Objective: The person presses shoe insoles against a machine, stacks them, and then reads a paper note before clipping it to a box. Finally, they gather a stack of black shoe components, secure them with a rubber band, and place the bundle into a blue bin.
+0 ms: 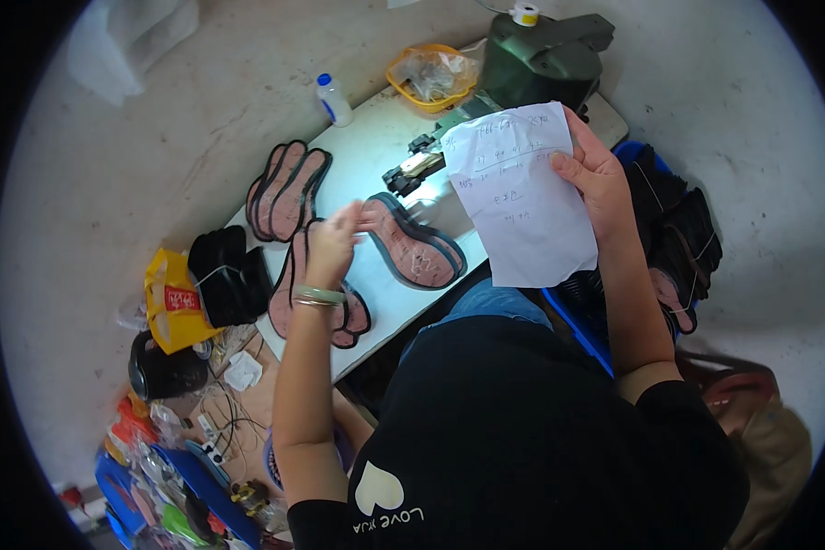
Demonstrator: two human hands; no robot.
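Currently the left hand (335, 240) is hovering over the white table (390, 307), fingers loosely curled and blurred; whether they are pinching the heel end of the single insole (414, 243) or only touching it, I cannot tell. That insole is lying just right of the left hand, pink face up with a dark rim, long axis running from upper left to lower right. The left hand is much the nearer; the right is raised above and beyond it.

The right hand (596, 174) is gripping one sheet of handwritten white paper (522, 188) by its right edge, thumb on the front, holding it up off the table.

Counts, moving outward: one stack of pink insoles (325, 293) under the left wrist; a second stack (287, 190) farther left and back; one black bundle (229, 275) at the table's left edge beside a yellow bag (172, 302). At the far end: one dark sewing machine (541, 60), one orange tray (431, 76), one small white bottle (335, 99). Right of the person, one blue crate (577, 321) is holding more dark pieces.
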